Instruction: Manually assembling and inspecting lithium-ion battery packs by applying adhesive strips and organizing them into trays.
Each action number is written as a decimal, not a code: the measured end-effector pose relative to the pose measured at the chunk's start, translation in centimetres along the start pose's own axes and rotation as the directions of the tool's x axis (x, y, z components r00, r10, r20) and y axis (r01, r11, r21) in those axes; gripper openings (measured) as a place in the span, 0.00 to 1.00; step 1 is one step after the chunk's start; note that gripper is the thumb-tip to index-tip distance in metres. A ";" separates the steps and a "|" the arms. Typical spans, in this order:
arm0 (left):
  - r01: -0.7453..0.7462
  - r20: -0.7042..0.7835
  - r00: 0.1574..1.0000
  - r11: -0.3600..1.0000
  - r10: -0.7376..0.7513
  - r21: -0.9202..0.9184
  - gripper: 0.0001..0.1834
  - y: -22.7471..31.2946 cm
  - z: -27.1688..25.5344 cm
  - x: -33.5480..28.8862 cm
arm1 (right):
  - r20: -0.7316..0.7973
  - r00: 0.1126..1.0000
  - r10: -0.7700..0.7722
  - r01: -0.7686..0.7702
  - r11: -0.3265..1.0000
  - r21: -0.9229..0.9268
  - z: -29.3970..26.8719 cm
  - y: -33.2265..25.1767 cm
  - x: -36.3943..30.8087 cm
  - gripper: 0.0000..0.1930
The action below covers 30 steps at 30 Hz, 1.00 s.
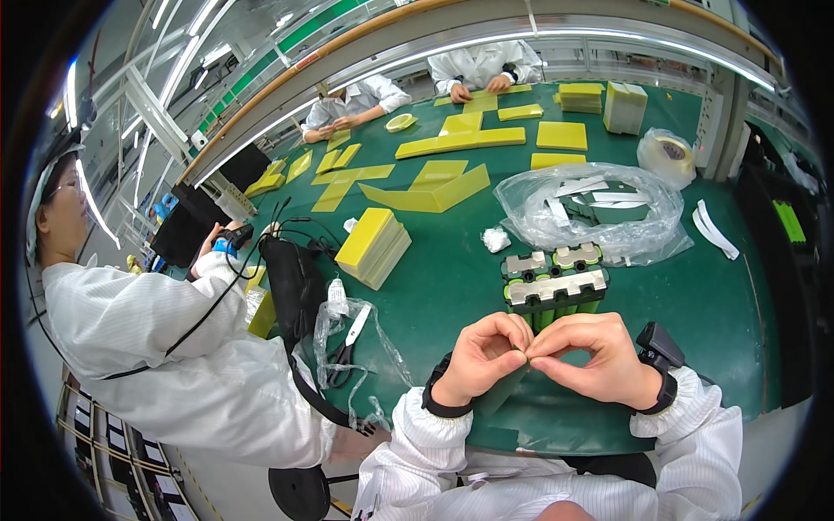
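Left hand [488,358] and right hand [601,354] meet in pinch over table [443,300], partly hiding green-celled battery pack [558,286]; anything held too small to make out.

The battery pack [555,278] is black and green (its strips [569,285] silvery), the tabletop [452,269] green, the sleeves [421,451] pinstriped white.
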<state>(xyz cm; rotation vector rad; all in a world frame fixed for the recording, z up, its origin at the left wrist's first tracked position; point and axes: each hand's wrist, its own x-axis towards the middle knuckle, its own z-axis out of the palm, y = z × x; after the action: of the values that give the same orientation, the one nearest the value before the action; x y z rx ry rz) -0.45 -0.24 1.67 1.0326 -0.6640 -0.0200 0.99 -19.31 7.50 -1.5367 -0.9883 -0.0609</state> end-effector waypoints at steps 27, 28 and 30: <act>-0.056 -0.045 0.997 0.993 0.062 0.108 0.08 0.7 0.5 0.1 | 0.014 1.000 0.001 -0.001 1.000 -0.007 0.0 -0.1 -0.2 0.06; -0.048 -0.043 0.998 0.994 0.053 0.103 0.08 0.6 0.5 0.1 | 0.027 1.000 0.007 -0.008 1.000 0.015 -0.1 0.0 -0.2 0.06; -0.049 -0.026 0.998 0.994 0.051 0.102 0.08 0.6 0.3 0.0 | 0.042 0.999 0.013 -0.014 0.999 0.040 -0.2 0.1 -0.1 0.06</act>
<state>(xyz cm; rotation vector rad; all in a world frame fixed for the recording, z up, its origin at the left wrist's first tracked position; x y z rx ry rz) -0.75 -0.19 2.27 1.1117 -0.6699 0.0727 1.03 -19.51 7.40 -1.5130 -1.0064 0.0008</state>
